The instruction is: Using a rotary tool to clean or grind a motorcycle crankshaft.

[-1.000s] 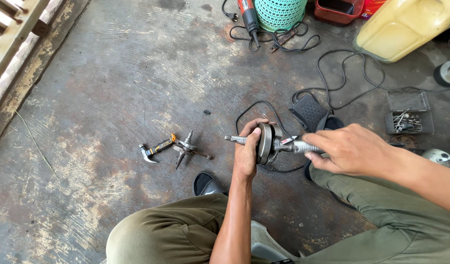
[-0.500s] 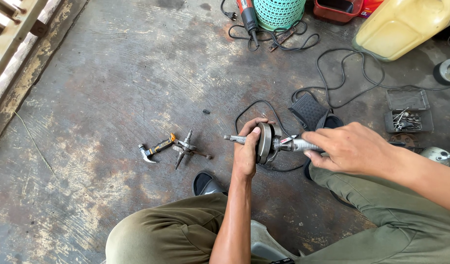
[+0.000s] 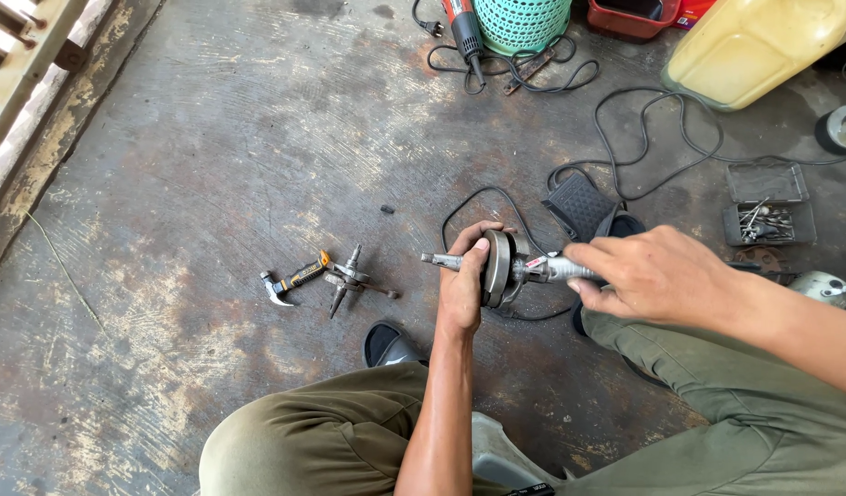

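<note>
My left hand grips a metal crankshaft by its round disc-shaped web, held level above the concrete floor between my knees. One shaft end sticks out to the left of the disc. My right hand closes around the other shaft end on the right side of the disc. On the floor to the left lie a small hammer with an orange and black handle and a metal cross-shaped part touching it.
A black foot pedal with its cable lies behind the hands. An open case of bits sits at right. Farther back are a power tool, a teal basket, a yellow jerrycan and a red tray.
</note>
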